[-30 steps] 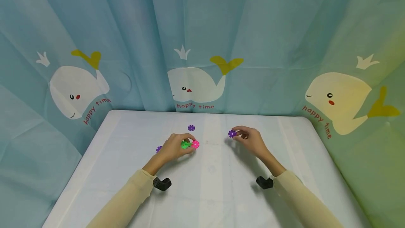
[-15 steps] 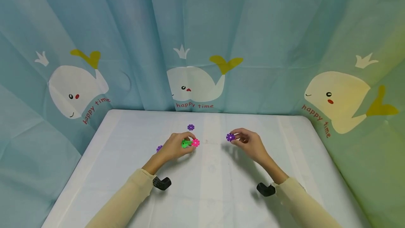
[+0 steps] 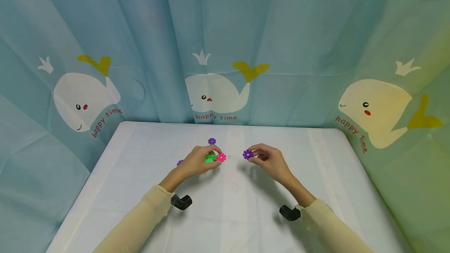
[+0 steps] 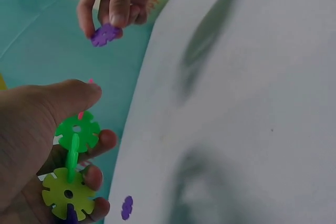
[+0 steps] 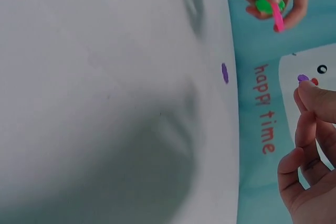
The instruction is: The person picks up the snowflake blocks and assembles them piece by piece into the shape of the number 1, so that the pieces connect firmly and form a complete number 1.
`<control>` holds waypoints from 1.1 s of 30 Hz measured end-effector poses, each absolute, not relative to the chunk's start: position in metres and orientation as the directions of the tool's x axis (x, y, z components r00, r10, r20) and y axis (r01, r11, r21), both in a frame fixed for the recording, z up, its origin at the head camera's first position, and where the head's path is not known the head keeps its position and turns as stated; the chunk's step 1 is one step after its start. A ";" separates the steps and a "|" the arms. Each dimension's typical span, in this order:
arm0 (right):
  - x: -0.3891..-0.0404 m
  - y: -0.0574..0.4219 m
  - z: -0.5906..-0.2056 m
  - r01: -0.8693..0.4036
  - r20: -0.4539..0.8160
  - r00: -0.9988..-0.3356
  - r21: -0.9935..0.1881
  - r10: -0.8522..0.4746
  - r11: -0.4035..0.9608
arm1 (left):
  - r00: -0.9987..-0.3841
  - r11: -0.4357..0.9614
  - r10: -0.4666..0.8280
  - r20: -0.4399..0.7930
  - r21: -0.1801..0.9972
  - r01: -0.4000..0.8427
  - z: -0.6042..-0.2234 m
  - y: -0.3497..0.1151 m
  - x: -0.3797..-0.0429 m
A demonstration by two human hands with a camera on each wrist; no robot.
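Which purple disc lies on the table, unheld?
The far disc, near the back edge of the table; neither hand touches it. The right hand pinches another purple disc, and the left hand holds a chain bearing a third purple disc.

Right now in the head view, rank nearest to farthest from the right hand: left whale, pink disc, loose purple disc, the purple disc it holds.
1. Held purple disc: pinched by the right hand.
2. Pink disc: left, in the left hand.
3. Loose purple disc: farther back, on the table.
4. Left whale: far left, on the curtain.
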State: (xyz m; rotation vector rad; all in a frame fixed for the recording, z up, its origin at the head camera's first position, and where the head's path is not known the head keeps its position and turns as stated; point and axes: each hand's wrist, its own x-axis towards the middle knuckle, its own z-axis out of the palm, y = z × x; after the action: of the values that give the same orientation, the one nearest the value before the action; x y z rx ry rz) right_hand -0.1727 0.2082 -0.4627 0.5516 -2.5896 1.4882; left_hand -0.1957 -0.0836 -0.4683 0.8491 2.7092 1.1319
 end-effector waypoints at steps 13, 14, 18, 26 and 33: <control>-0.174 0.185 -0.468 -0.460 0.327 -0.876 -0.788 -0.355 0.409 | -0.830 0.539 0.544 0.124 0.706 0.459 -0.458 -0.078 -0.195; -0.174 0.183 -0.468 -0.464 0.327 -0.873 -0.787 -0.362 0.407 | -0.828 0.538 0.546 0.127 0.705 0.462 -0.458 -0.078 -0.195; -0.174 0.179 -0.471 -0.478 0.330 -0.864 -0.774 -0.379 0.415 | -0.821 0.537 0.554 0.136 0.696 0.477 -0.459 -0.077 -0.195; -0.173 0.173 -0.476 -0.500 0.362 -0.856 -0.763 -0.370 0.410 | -0.815 0.532 0.562 0.144 0.691 0.489 -0.461 -0.075 -0.194; -0.170 0.171 -0.479 -0.505 0.370 -0.853 -0.763 -0.368 0.405 | -0.819 0.543 0.559 0.127 0.691 0.478 -0.462 -0.076 -0.194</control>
State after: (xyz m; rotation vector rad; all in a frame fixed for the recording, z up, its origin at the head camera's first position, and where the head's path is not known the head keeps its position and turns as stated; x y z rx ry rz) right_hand -0.1705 0.1709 -0.4791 0.7851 -2.5101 1.4399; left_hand -0.1938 -0.0758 -0.4621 0.8982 2.6628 1.1409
